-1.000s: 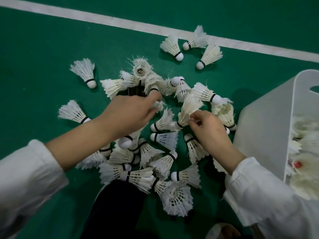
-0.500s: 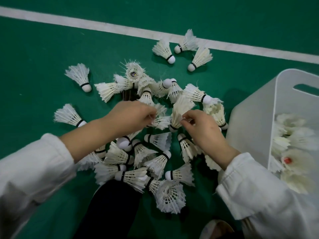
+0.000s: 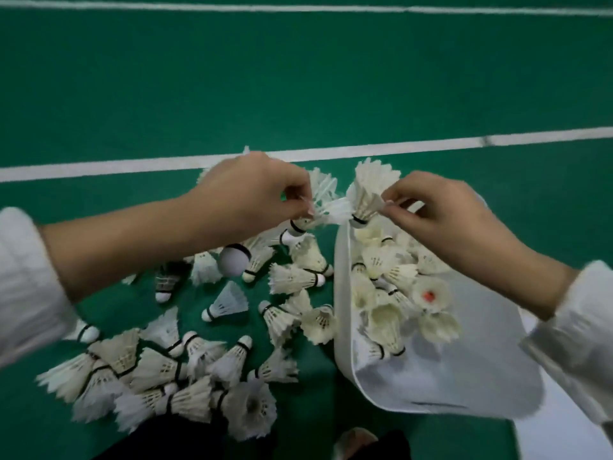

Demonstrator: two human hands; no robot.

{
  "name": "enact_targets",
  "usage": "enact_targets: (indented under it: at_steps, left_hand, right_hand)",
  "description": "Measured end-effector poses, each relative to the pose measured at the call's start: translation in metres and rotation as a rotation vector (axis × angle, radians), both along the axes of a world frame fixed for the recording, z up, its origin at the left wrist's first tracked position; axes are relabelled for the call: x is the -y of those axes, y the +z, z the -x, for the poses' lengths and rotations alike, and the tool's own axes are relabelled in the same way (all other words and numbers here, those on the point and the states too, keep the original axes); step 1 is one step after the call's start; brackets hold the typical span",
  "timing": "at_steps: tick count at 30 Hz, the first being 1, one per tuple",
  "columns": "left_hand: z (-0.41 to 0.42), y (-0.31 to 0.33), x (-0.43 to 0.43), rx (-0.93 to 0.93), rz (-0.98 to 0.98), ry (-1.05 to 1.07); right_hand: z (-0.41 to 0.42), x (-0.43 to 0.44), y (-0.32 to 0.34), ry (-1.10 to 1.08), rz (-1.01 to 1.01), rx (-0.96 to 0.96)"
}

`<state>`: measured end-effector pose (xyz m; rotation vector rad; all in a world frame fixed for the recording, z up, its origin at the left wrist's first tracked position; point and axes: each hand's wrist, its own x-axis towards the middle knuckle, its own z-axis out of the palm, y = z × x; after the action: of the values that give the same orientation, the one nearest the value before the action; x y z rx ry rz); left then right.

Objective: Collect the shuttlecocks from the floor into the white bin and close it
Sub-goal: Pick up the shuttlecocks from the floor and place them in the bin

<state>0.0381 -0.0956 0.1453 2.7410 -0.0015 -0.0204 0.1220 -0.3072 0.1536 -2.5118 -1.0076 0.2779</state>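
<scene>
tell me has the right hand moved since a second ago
Yes: the right hand went from the floor pile to over the white bin, pinching a shuttlecock.

Blur smears the pinched shuttlecocks (image 3: 335,207) between the left hand (image 3: 252,194) and the right hand (image 3: 444,220); I can't count them. The right hand and right sleeve (image 3: 577,330) hide the far rim and right wall of the white bin (image 3: 447,380). I can't identify the dark shape (image 3: 159,439) cut by the bottom edge.
</scene>
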Motion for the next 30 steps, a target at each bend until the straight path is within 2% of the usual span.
enact_targets:
  at_steps: [4, 6, 12, 16, 22, 26, 30]
  left_hand:
    - [-0.037, 0.001, 0.051, -0.015, -0.078, -0.042]
    - [-0.046, -0.012, 0.077, -0.017, -0.030, -0.010]
    - [-0.043, -0.069, 0.141, -0.105, 0.156, 0.027]
    - [-0.028, -0.088, 0.151, -0.171, 0.152, 0.030]
    - [-0.023, -0.089, 0.150, -0.161, 0.147, 0.020]
    - [-0.026, -0.091, 0.150, -0.164, 0.125, 0.017]
    - [-0.026, -0.092, 0.150, -0.176, 0.134, 0.015]
  right_hand:
    - [-0.003, 0.075, -0.001, -0.195, 0.010, -0.009]
    - [0.003, 0.107, -0.021, -0.243, 0.075, -0.055]
    - [0.028, 0.148, -0.091, -0.063, 0.292, -0.219]
    - [0.023, 0.143, -0.123, 0.069, 0.435, -0.306]
    - [0.016, 0.137, -0.170, 0.261, 0.600, -0.257]
    - [0.015, 0.137, -0.171, 0.245, 0.611, -0.276]
    - [0.010, 0.140, -0.141, 0.148, 0.542, -0.296]
